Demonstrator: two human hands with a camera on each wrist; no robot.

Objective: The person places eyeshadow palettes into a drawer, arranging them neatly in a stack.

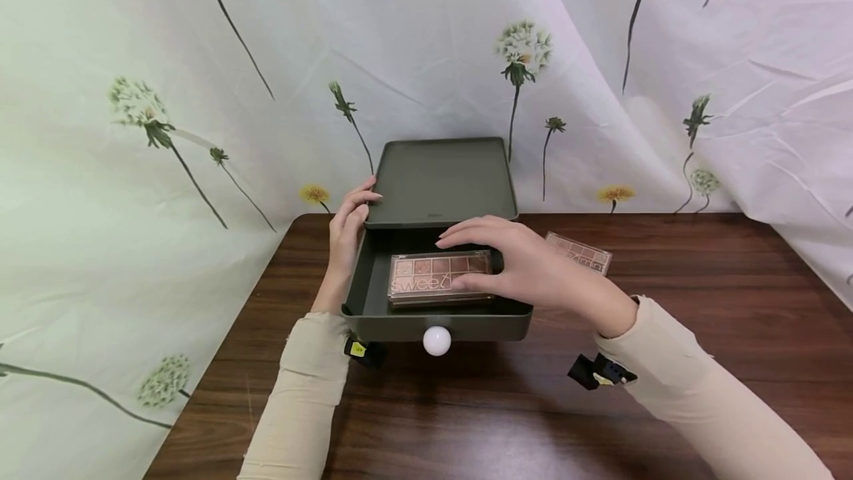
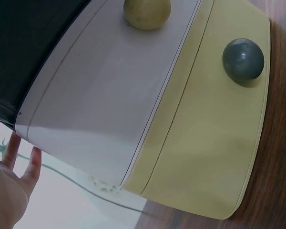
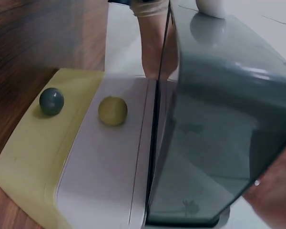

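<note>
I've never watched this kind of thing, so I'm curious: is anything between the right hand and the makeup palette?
Nothing visible is. The right hand is over the open drawer, covering part of the makeup palette; the drawer's front stands on the near side, not between them.

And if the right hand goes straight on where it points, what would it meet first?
Probably the palette in the drawer; the right hand overlaps it in the head view, though depth is unclear.
</note>
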